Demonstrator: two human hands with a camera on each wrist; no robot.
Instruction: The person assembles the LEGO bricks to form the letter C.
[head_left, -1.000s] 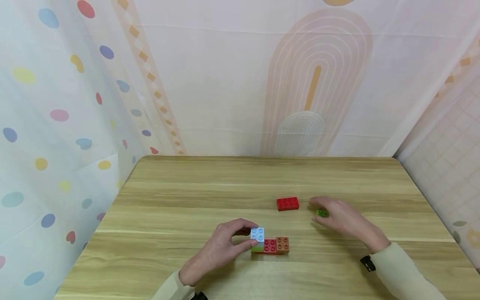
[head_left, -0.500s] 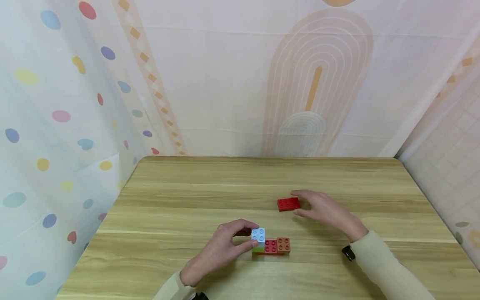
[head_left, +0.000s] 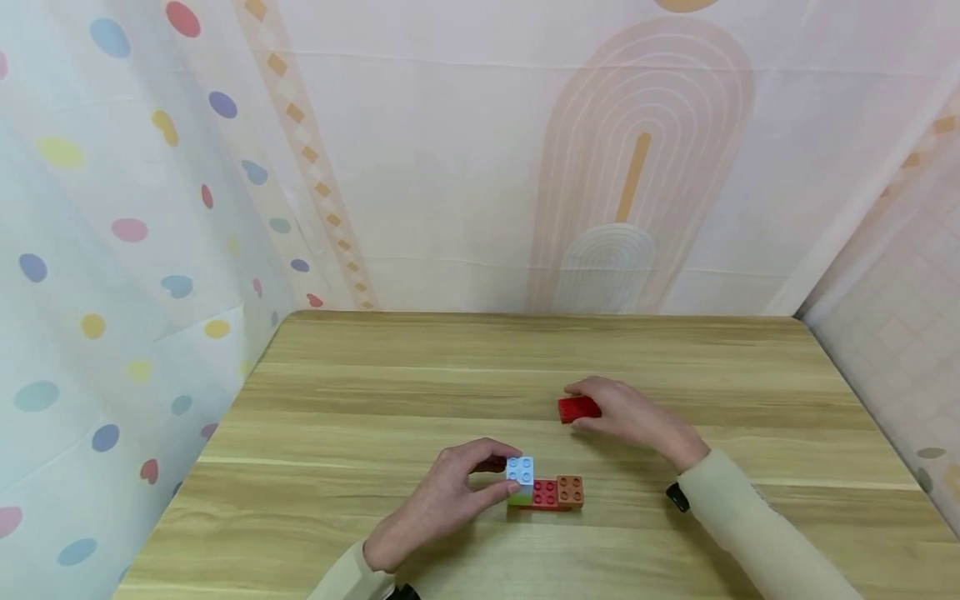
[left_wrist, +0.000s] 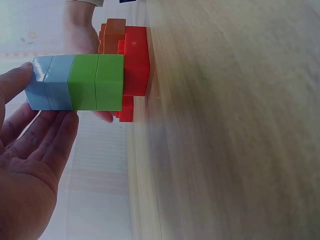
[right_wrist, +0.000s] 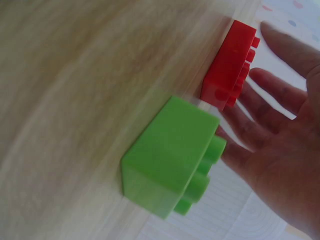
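My left hand (head_left: 450, 492) pinches the upper part of a stack: light blue bricks (left_wrist: 51, 82) on top of green bricks (left_wrist: 96, 82). The stack stands on a red base brick (left_wrist: 136, 61), which also carries an orange-brown brick (head_left: 570, 490) at its right end. Further back, my right hand (head_left: 626, 412) spreads over a loose red brick (right_wrist: 230, 65), thumb on the near side and fingers beyond it. A gap shows between thumb tip and brick in the right wrist view. A loose green brick (right_wrist: 172, 155) stands near that palm, hidden by the hand in the head view.
The wooden table (head_left: 360, 375) extends around the bricks. A patterned curtain (head_left: 420, 167) hangs along its back edge and left side, with pale cloth (head_left: 900, 333) on the right.
The right hand has moved left, from over the loose green brick to the loose red brick, and its fingers have come closer round it. The left hand keeps its hold on the stack.
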